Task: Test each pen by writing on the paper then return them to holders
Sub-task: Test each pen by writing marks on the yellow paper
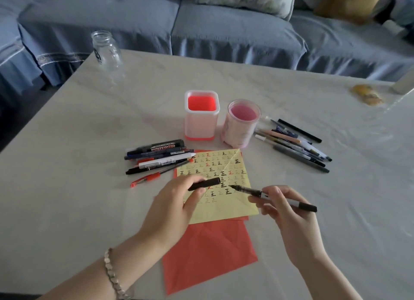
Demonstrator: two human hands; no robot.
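Note:
My right hand (284, 212) holds a black pen (272, 196) with its tip pointing left, just above the yellow paper (226, 205). My left hand (177, 205) pinches the pen's black cap (205, 184), its open end facing the pen tip a short gap away. The yellow paper is covered with rows of small written marks and lies on a red sheet (208, 250). Behind the paper stand two holders: a square white and red one (201, 116) and a round pink one (240, 125). Both look empty.
A pile of markers and pens (159, 159) lies left of the paper, with a red pen (147, 178) at its front. Another pile of pens (298, 142) lies right of the round holder. A glass jar (106, 48) stands at the table's far left. A blue sofa runs behind.

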